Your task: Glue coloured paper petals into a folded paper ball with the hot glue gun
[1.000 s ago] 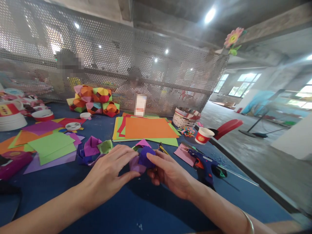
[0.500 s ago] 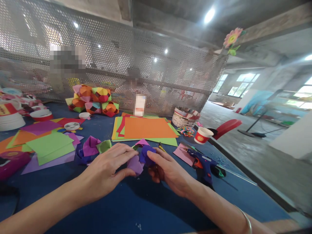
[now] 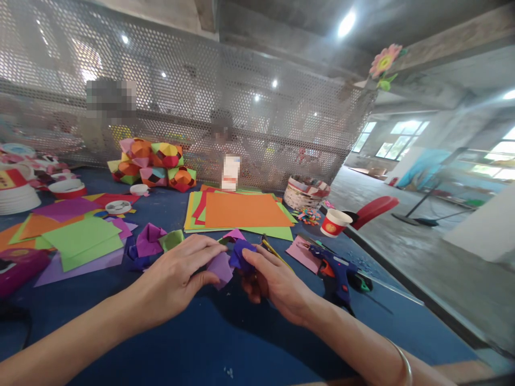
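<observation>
Between my hands, just above the blue tabletop, is a folded paper piece with a lilac unit (image 3: 220,269) on the left and a dark blue-violet unit (image 3: 241,254) on the right. My left hand (image 3: 183,271) pinches the lilac part between thumb and fingers. With thumb on top, my right hand (image 3: 273,271) grips the dark blue-violet part; its lower fingers are partly in shadow. A pink folded strip (image 3: 233,235) shows behind the piece, and I cannot tell whether it is joined on. Left of my left hand lie folded purple (image 3: 149,240) and green (image 3: 172,241) paper pieces.
Coloured paper sheets (image 3: 245,210) are stacked at the back, more green sheets (image 3: 80,236) at left. A blue glue gun (image 3: 341,273), a yellow cutter (image 3: 277,252) and a paper cup (image 3: 335,222) are at right. Finished paper balls (image 3: 153,163) stand by the perforated screen (image 3: 257,107).
The lilac part has shifted slightly left and its tip has turned a little. My right hand's lower fingers have moved slightly, and more of the yellow cutter shows.
</observation>
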`<state>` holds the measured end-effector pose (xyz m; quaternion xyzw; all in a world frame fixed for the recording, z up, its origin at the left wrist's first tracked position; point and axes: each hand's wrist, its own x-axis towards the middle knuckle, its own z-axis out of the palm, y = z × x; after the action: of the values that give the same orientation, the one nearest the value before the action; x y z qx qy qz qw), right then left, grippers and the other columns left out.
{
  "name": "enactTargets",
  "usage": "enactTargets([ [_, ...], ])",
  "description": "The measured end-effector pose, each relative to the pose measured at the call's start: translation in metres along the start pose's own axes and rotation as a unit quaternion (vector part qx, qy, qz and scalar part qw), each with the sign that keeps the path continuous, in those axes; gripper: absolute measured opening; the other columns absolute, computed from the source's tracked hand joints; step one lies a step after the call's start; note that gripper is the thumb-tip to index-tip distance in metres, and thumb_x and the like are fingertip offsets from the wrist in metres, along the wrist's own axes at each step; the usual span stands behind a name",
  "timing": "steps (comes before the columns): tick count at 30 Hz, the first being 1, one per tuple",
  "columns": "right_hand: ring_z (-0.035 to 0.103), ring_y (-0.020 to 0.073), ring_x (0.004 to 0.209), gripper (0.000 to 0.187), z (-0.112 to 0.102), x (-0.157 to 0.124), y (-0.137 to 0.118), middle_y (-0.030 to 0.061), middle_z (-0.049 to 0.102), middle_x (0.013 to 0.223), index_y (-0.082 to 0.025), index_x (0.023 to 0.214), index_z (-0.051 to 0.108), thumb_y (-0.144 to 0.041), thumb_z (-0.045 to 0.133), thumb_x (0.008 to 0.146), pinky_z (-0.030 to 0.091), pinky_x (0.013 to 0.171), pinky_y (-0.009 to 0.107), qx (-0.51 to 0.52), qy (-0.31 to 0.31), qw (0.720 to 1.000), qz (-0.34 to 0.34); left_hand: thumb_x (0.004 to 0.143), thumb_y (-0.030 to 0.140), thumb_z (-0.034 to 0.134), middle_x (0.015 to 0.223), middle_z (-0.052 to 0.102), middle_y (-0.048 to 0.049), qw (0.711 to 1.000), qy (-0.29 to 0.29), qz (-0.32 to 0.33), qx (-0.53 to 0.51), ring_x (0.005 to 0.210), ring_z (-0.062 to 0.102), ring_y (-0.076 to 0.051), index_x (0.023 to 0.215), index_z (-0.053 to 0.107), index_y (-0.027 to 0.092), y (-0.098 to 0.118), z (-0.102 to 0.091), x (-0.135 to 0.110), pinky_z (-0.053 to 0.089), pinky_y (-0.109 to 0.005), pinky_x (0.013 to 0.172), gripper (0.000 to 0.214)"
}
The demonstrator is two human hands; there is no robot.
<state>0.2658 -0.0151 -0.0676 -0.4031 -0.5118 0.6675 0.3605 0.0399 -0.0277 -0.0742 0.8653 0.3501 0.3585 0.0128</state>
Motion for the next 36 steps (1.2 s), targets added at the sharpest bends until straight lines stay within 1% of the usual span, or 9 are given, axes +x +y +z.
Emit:
enactTargets([
  [5,0.052,0.011,0.055,0.046,0.003,-0.002,0.0,-0.0058,0.058,0.065,-0.025,0.099,0.053,-0.065,0.069,0.082,0.036,0.049,0.023,-0.041,0.003,0.999,-0.003,0.102,0.028,0.053,0.123,0.071,-0.0128,1.0,-0.01,0.005,0.02,0.116,0.067,-0.025,0.129,0.065,0.017,-0.001,0.001,0.001,0.058,-0.037,0.096,0.031],
  [9,0.052,0.0116,0.054,0.051,0.006,-0.003,0.002,-0.0057,0.059,0.063,-0.024,0.107,0.05,-0.067,0.066,0.083,0.037,0.05,0.023,-0.061,-0.009,0.998,0.004,0.103,0.028,0.052,0.126,0.07,-0.0126,1.0,-0.013,0.004,0.023,0.118,0.068,-0.025,0.135,0.063,0.019,-0.001,0.002,0.001,0.059,-0.035,0.095,0.035],
  [15,0.051,0.0111,0.055,0.053,0.008,-0.003,0.002,-0.0061,0.058,0.063,-0.024,0.107,0.048,-0.067,0.065,0.083,0.038,0.05,0.022,-0.067,-0.014,0.998,0.008,0.103,0.024,0.051,0.125,0.069,-0.012,1.0,-0.006,0.004,0.011,0.116,0.069,-0.024,0.137,0.061,0.02,0.004,0.003,0.003,0.06,-0.032,0.092,0.036],
  [21,0.049,0.0108,0.053,0.054,0.009,-0.002,0.003,-0.0068,0.057,0.062,-0.024,0.108,0.046,-0.069,0.063,0.085,0.039,0.05,0.022,-0.083,-0.015,0.996,0.011,0.101,0.018,0.051,0.128,0.068,-0.0112,1.0,-0.007,-0.005,0.012,0.118,0.068,-0.023,0.139,0.059,0.021,0.006,0.004,0.002,0.06,-0.031,0.093,0.039],
  [25,0.047,0.011,0.051,0.054,0.011,-0.002,0.005,-0.0076,0.056,0.06,-0.025,0.108,0.045,-0.07,0.062,0.084,0.037,0.049,0.023,-0.094,-0.008,0.995,0.013,0.1,0.016,0.05,0.127,0.069,-0.0114,1.0,-0.007,-0.012,0.019,0.116,0.069,-0.024,0.139,0.06,0.021,0.006,0.006,0.001,0.062,-0.032,0.09,0.04],
  [31,0.046,0.011,0.049,0.054,0.013,-0.002,0.009,-0.007,0.056,0.059,-0.026,0.102,0.045,-0.074,0.061,0.084,0.037,0.049,0.024,-0.093,-0.003,0.996,0.006,0.099,0.015,0.051,0.127,0.068,-0.0119,1.0,-0.007,-0.017,0.018,0.117,0.068,-0.025,0.139,0.059,0.022,0.006,0.009,0.0,0.061,-0.034,0.093,0.041],
  [36,0.048,0.011,0.05,0.052,0.014,-0.003,0.009,-0.0068,0.057,0.06,-0.025,0.104,0.046,-0.072,0.061,0.086,0.037,0.049,0.023,-0.096,-0.008,0.995,0.008,0.099,0.013,0.05,0.127,0.068,-0.0117,1.0,-0.01,-0.011,0.018,0.117,0.068,-0.025,0.14,0.059,0.023,0.007,0.009,0.0,0.061,-0.035,0.094,0.043],
])
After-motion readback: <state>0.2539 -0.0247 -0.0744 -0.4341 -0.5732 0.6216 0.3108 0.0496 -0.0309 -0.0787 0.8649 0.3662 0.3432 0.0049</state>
